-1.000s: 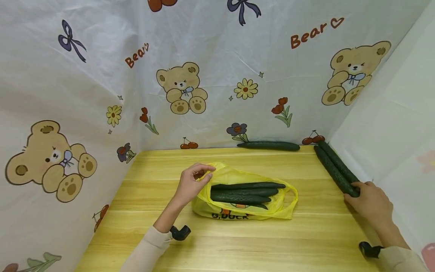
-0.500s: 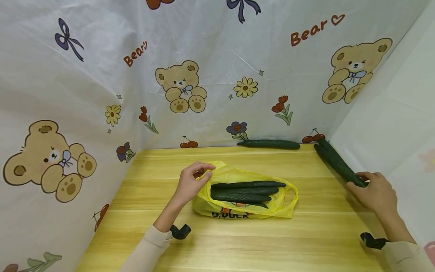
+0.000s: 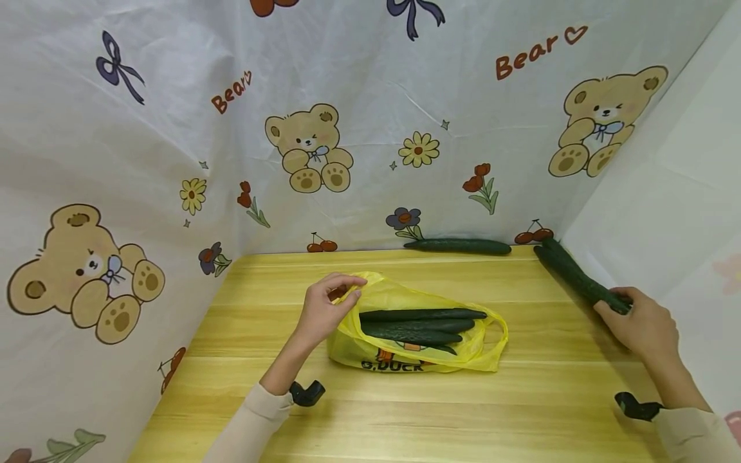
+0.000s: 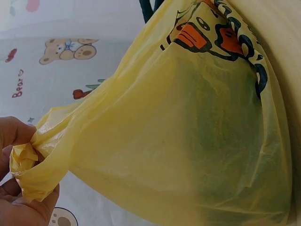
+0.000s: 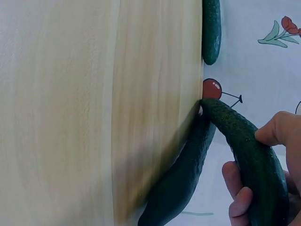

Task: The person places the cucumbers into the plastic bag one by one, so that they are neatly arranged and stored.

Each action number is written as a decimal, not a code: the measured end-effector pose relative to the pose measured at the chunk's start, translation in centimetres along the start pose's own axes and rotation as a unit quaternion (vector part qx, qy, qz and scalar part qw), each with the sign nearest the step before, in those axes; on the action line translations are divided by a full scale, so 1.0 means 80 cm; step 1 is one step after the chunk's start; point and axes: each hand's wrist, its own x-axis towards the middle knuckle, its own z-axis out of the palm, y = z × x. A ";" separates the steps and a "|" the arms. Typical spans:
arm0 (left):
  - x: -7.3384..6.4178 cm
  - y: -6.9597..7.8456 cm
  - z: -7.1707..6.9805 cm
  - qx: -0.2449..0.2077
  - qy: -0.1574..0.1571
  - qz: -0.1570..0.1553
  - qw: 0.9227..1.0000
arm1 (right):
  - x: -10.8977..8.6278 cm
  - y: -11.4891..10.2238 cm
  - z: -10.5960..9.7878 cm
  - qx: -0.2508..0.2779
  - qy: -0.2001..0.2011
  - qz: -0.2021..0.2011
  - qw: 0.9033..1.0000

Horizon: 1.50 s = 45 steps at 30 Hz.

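My left hand (image 3: 321, 312) pinches the gathered rim of a yellow plastic bag (image 3: 359, 360), pulling that side up. The bag lies on its side with its mouth spread, and several dark green cucumbers (image 3: 411, 332) show inside. At the far right, my right hand (image 3: 647, 323) grips the near end of another cucumber (image 5: 256, 160), thumb on one side and fingers curled on the other. A second cucumber (image 5: 178, 188) lies beside it on the table, their far ends close together. From the head view, the held cucumber mostly covers this second one.
One more cucumber (image 3: 457, 245) lies along the table's back edge. White sheeting printed with bears (image 3: 309, 151) stands behind and left of the wooden table (image 3: 463, 418); a white wall (image 3: 666, 212) rises close by my right hand.
My right hand has shifted right and slightly farther back, raising the near end of its cucumber, which now overlaps the one beside it. The left hand and bag stay nearly still.
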 end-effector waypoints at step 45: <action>-0.008 -0.012 -0.002 -0.009 -0.001 -0.003 1.000 | 0.003 -0.005 -0.005 0.043 0.043 0.020 0.998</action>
